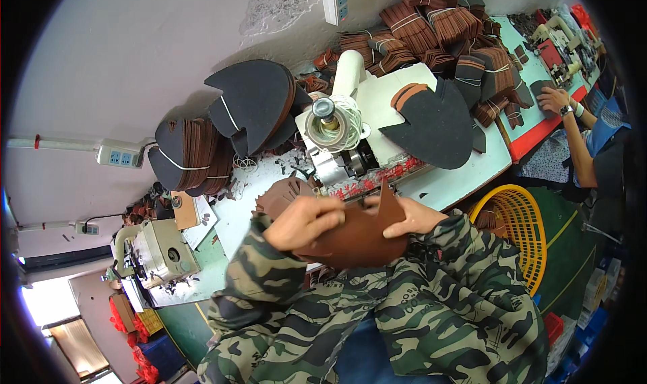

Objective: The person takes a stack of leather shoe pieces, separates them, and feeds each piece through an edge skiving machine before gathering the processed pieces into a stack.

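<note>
A brown leather piece [360,241] with a pointed corner is held up in front of my body, below the machine. My right hand [412,218] grips its right side, thumb on the near face and fingers behind. Curled over its left part is my left hand [304,224]; its fingertips are partly hidden. Behind the left hand, a fanned stack of brown leather pieces [284,194] lies on the white table [237,221]. Just beyond both hands stands a skiving-type machine [337,141] with a silver knob, and white cord is looped around it.
Dark notched pieces [435,124] lie right of the machine. Tied stacks [185,153] stand at the left, more bundles [431,30] at the back. A second machine [158,252] sits far left. A yellow basket [519,229] stands at right; beyond it, a co-worker's hand [554,100] rests on a table.
</note>
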A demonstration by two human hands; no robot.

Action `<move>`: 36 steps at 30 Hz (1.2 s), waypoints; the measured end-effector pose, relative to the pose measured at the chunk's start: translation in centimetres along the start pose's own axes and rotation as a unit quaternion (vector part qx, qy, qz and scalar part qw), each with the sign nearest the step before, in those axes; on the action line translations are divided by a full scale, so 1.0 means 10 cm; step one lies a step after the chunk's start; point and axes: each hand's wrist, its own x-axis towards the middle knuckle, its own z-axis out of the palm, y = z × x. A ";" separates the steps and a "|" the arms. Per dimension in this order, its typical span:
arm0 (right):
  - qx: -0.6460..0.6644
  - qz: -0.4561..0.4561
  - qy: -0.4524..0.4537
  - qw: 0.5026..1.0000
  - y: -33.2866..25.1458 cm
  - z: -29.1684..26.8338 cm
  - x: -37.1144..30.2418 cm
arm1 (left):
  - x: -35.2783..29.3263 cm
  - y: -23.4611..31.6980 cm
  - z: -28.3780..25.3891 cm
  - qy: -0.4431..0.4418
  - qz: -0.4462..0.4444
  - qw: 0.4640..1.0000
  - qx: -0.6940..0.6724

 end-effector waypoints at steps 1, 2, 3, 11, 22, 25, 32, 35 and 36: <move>0.015 0.040 0.012 0.999 0.03 0.01 0.02 | 0.08 -0.01 0.06 0.010 0.012 0.999 0.028; 0.021 0.117 0.062 0.991 0.04 -0.01 0.05 | 0.18 -0.05 0.11 0.078 -0.104 0.991 0.013; 0.033 0.081 0.040 0.995 0.05 0.00 0.08 | 0.27 -0.11 0.15 0.142 -0.219 0.965 -0.002; -0.020 0.075 0.191 0.979 0.00 0.05 0.19 | 0.73 -0.46 0.16 0.210 -0.144 0.953 0.166; 0.053 -0.139 0.331 0.932 -0.79 -0.16 -0.43 | 0.10 -0.94 -0.34 0.254 -0.168 0.820 0.485; -0.461 -0.235 0.391 0.761 -0.91 -0.57 -0.42 | -0.27 -1.23 -0.35 0.104 -0.227 0.822 0.512; -0.597 -0.183 0.352 0.697 -0.42 -0.34 -0.06 | -0.32 -1.29 -0.26 0.149 -0.221 0.824 0.500; -0.460 -0.205 0.182 0.845 -0.35 -0.02 -0.03 | -0.32 -1.10 -0.30 0.114 -0.173 0.864 0.459; -0.452 -0.198 0.195 0.848 -0.34 0.04 -0.03 | -0.31 -1.07 -0.32 0.121 -0.156 0.866 0.460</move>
